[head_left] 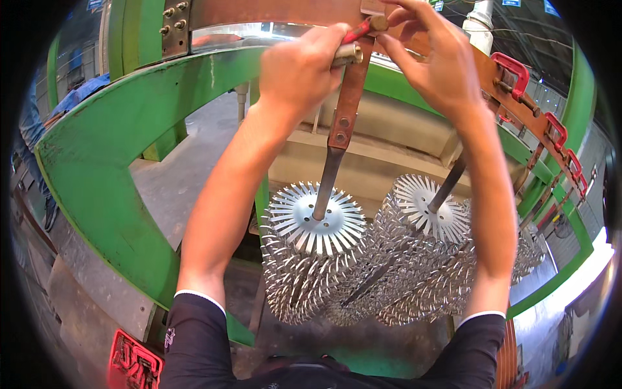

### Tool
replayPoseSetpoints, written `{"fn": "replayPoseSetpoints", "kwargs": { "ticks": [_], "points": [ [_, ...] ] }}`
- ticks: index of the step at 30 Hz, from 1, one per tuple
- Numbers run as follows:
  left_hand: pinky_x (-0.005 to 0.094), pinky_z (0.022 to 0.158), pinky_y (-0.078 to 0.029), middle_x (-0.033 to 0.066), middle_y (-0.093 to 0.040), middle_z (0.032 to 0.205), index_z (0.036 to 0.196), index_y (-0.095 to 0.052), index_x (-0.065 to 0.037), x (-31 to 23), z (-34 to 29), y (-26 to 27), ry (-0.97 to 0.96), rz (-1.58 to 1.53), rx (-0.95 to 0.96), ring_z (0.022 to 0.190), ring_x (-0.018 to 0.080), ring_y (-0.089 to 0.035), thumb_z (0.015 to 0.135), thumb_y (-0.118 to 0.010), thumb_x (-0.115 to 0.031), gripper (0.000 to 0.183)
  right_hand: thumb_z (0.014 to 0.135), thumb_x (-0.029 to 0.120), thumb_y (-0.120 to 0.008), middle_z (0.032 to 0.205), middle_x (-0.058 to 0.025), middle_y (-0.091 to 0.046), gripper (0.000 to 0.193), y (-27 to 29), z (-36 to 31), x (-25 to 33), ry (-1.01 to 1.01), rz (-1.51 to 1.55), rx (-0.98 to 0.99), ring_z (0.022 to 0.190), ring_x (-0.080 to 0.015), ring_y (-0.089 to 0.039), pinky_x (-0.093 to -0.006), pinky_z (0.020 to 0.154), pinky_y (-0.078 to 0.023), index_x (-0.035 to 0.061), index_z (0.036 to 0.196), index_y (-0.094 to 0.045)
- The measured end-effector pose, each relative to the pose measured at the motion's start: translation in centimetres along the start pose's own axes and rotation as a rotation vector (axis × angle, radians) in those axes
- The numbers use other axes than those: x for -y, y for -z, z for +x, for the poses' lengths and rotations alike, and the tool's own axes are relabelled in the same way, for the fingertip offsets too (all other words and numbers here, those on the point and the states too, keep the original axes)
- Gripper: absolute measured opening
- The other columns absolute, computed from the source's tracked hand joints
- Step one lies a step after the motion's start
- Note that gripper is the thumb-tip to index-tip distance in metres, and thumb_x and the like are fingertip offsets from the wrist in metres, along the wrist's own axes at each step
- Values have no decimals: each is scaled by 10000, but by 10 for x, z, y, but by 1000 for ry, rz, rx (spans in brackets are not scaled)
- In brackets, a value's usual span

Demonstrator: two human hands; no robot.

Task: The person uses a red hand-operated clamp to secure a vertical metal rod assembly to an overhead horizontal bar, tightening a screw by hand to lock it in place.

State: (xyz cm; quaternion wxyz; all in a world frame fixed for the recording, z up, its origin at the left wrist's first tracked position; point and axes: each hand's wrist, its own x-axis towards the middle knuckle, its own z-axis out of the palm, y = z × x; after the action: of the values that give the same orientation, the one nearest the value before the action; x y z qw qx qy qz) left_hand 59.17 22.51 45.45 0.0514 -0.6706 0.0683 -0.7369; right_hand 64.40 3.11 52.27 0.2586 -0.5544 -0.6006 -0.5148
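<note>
A grey floor (172, 175) shows through the opening of the large curved green frame (97, 168) and runs on to its left. Just beyond the frame sits a beige trough (382, 139), and past that a white pipe (479, 26) rises. Right of the frame stand a green post (581, 123) and a grey wall (597, 172), with white glare (581, 272) nearer. The dark roof (541, 45) and small blue signs (551, 7) are higher than the frame.

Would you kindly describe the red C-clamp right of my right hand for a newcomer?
Follow the coppery bar across the top rightward. The red C-clamp sits on it just past the right hand, looking larger than red clamps beyond.
</note>
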Motion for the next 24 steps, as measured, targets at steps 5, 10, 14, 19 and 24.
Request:
{"fn": "replayPoseSetpoints", "kwargs": {
  "ticks": [5, 10, 14, 19, 24],
  "points": [
    [420, 615, -552, 53, -726, 922, 1167, -670, -166, -1, 8, 1, -56, 31, -4, 738, 317, -700, 766, -715, -131, 405, 888, 65, -672, 944, -139, -715, 219, 43, 25, 14, 424, -305, 186, 830, -299, -701, -369, 729, -568, 7, 1099, -674],
    [425, 572, -546, 33, -708, 886, 1134, -661, -153, -2, 6, 0, -82, 28, -47, 687, 319, -690, 751, -711, -156, 386, 878, 82, -593, 907, -153, -683, 149, 50, 38, 38, 593, -677, 308, 937, -284, -690, -386, 811, -564, -18, 959, -669],
    [442, 602, -541, 92, -713, 881, 1077, -670, -133, -15, 15, 13, -22, -10, 51, 705, 339, -692, 845, -690, -223, 249, 892, 82, -582, 911, -174, -691, 163, 55, 45, 40, 630, -859, 418, 896, -260, -699, -363, 785, -575, -32, 843, -687],
    [455, 636, -536, 148, -712, 837, 1028, -679, -116, -18, 17, 15, -16, -66, -13, 721, 355, -689, 933, -657, -270, 182, 954, 233, -601, 909, -174, -698, 301, 42, 47, 67, 425, -1027, 464, 878, -245, -699, -343, 768, -577, -19, 823, -700],
    [429, 569, -541, 44, -704, 870, 1027, -659, -140, -11, 13, 6, -43, 53, -46, 687, 326, -690, 775, -723, -161, 261, 984, 348, -583, 844, -146, -697, 417, 36, 51, 42, 611, -1061, 246, 861, -239, -687, -389, 841, -545, -18, 827, -705]
  ]
}}
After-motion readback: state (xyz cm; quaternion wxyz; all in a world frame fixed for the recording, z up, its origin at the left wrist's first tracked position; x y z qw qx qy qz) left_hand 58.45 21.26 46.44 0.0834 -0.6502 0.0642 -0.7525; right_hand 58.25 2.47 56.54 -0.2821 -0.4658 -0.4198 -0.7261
